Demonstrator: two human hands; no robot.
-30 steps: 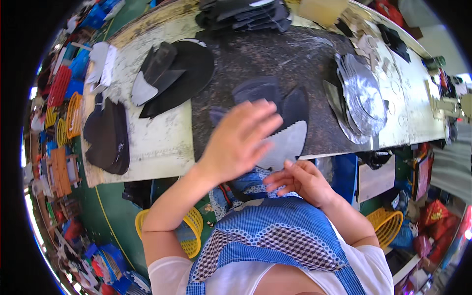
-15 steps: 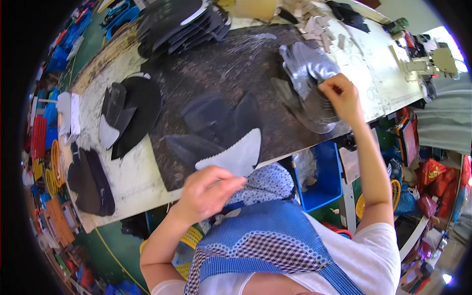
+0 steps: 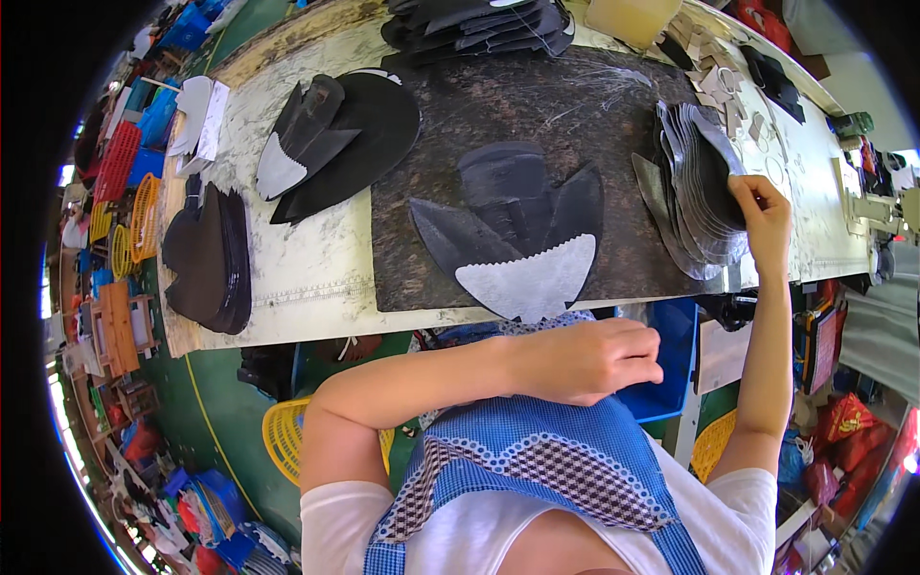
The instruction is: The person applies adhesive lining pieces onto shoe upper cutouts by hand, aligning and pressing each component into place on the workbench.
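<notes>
My right hand (image 3: 764, 209) pinches the right edge of a fanned stack of thin, glossy grey-black curved pieces (image 3: 692, 182) on the right of the dark cutting mat. Held low over my apron, just off the table's front edge, my left hand (image 3: 594, 362) has its fingers curled in; whether anything is inside them is hidden. Beyond it, on the mat, lies a dark cut piece with several flaps (image 3: 503, 192). A light grey, saw-toothed crescent patch (image 3: 529, 275) covers its near edge.
The mat (image 3: 450, 101) lies on a white worktable (image 3: 316, 278). Left of it are a black rounded piece (image 3: 379, 134) with a grey-patched part on top, and a dark stack (image 3: 206, 259). More black pieces (image 3: 479, 27) are piled behind. A blue bin (image 3: 676, 355) stands below the front edge.
My left hand has moved right, away from the grey-patched piece. The right hand keeps its pinch at the stack, whose pieces now show fanned out. My view has shifted, and the table sits differently.
</notes>
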